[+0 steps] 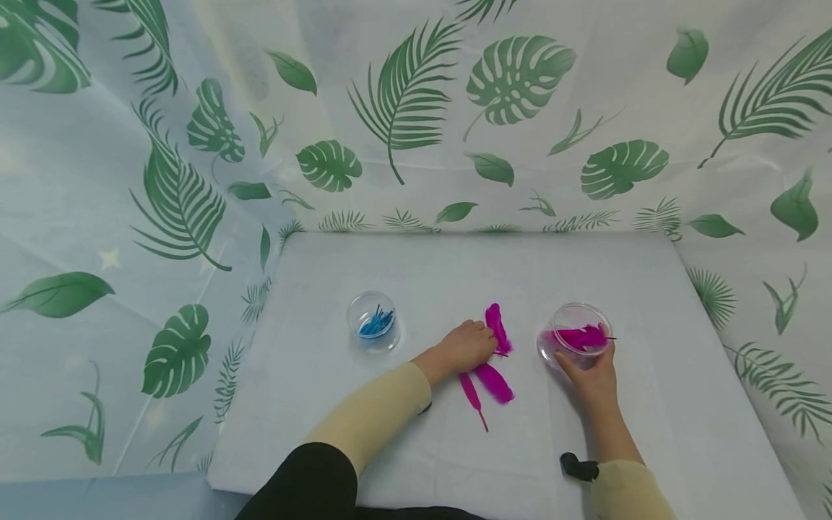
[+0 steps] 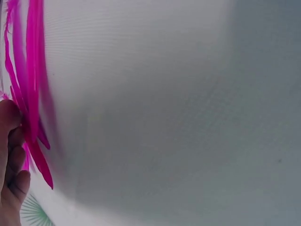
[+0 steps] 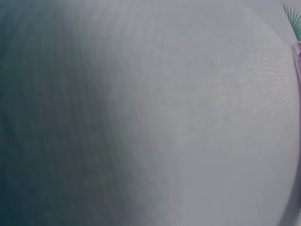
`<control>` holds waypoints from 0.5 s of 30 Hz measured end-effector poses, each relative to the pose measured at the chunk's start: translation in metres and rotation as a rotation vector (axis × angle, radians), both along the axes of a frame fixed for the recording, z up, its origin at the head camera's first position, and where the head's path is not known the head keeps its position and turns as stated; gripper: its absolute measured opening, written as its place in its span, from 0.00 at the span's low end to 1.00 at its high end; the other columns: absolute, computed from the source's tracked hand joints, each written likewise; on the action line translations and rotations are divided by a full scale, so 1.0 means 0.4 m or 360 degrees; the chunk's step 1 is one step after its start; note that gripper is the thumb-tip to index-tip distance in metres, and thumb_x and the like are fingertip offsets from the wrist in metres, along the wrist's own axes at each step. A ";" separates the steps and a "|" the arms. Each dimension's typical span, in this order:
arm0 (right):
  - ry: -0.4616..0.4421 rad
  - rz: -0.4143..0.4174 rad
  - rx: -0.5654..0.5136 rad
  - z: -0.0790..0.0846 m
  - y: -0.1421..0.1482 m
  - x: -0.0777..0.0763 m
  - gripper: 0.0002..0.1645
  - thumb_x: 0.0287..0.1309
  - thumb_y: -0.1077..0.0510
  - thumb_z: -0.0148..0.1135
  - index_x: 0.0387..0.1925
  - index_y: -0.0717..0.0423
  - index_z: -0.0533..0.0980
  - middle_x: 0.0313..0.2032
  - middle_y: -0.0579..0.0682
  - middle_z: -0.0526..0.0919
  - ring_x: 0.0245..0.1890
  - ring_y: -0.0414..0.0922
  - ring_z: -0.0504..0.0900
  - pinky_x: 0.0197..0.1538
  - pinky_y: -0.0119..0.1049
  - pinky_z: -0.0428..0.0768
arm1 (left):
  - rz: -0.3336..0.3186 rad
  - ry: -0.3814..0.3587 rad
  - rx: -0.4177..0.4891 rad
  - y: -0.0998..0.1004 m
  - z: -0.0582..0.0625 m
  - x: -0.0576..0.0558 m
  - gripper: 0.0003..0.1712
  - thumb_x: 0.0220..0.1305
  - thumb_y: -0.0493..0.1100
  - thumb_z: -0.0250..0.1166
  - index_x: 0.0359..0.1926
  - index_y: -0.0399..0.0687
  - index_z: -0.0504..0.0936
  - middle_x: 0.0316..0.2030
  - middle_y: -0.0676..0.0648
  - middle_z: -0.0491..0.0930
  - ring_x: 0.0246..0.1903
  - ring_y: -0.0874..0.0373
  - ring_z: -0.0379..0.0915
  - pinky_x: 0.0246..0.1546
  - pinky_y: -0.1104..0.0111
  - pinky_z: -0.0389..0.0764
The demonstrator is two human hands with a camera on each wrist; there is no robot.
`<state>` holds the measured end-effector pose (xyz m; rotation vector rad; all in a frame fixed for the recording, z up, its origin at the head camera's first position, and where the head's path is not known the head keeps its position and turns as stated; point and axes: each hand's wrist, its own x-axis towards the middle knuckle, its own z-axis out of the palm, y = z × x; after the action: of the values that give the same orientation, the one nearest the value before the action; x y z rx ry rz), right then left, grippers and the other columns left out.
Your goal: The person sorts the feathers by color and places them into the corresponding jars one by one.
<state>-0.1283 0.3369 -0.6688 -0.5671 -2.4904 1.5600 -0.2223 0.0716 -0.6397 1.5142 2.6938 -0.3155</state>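
In the head view my left hand (image 1: 466, 348) is at the middle of the table, its fingers curled down at several magenta feathers. One feather (image 1: 497, 326) points away beyond the fingers, while a broad feather (image 1: 495, 383) and a narrow one (image 1: 471, 393) lie nearer me. The left wrist view shows that hand's fingertips (image 2: 15, 157) pinching magenta feathers (image 2: 33, 84) near their ends; how many are gripped is unclear. My right hand (image 1: 594, 372) holds a clear round jar (image 1: 551, 354) from its near right side. Inside it lie magenta feathers (image 1: 581, 337), one quill poking over the rim.
Left of my hands stands another clear jar (image 1: 393, 339) with small blue sticks or strips (image 1: 378, 322) inside. Everything rests on a white-covered table (image 1: 455, 267). Leaf-printed cloth (image 1: 416, 195) hangs behind and along both sides. The right wrist view shows mostly pale cloth (image 3: 202, 117).
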 end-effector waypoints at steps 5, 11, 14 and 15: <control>-0.0017 -0.0007 0.0001 -0.001 0.001 -0.001 0.67 0.49 0.47 0.76 0.77 0.31 0.38 0.77 0.56 0.52 0.78 0.55 0.49 0.78 0.55 0.46 | 0.0025 -0.0001 0.0011 0.005 -0.003 -0.001 0.10 0.72 0.48 0.53 0.45 0.57 0.80 0.39 0.57 0.78 0.40 0.61 0.69 0.45 0.69 0.72; -0.0034 -0.0004 0.0012 0.003 -0.001 0.000 0.67 0.50 0.47 0.75 0.77 0.33 0.37 0.77 0.57 0.51 0.78 0.56 0.48 0.77 0.56 0.46 | 0.0034 -0.0017 -0.0023 0.011 0.002 -0.006 0.09 0.72 0.48 0.53 0.45 0.57 0.80 0.40 0.57 0.79 0.40 0.61 0.70 0.43 0.70 0.73; -0.0044 -0.0004 0.0012 0.007 -0.002 0.001 0.67 0.51 0.46 0.75 0.77 0.33 0.37 0.77 0.57 0.51 0.78 0.57 0.48 0.77 0.57 0.46 | 0.0022 -0.0021 -0.0059 0.013 0.005 -0.007 0.10 0.73 0.47 0.52 0.46 0.57 0.79 0.42 0.57 0.80 0.41 0.61 0.72 0.44 0.70 0.75; -0.0043 -0.0005 0.0008 0.009 -0.003 0.001 0.67 0.51 0.46 0.75 0.77 0.33 0.37 0.77 0.58 0.51 0.78 0.57 0.48 0.77 0.57 0.46 | 0.0017 -0.0025 -0.0071 0.013 0.006 -0.007 0.10 0.74 0.47 0.51 0.47 0.57 0.79 0.43 0.57 0.80 0.42 0.61 0.72 0.45 0.70 0.75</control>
<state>-0.1278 0.3358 -0.6652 -0.5955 -2.5113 1.5545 -0.2253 0.0768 -0.6374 1.4837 2.6633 -0.3587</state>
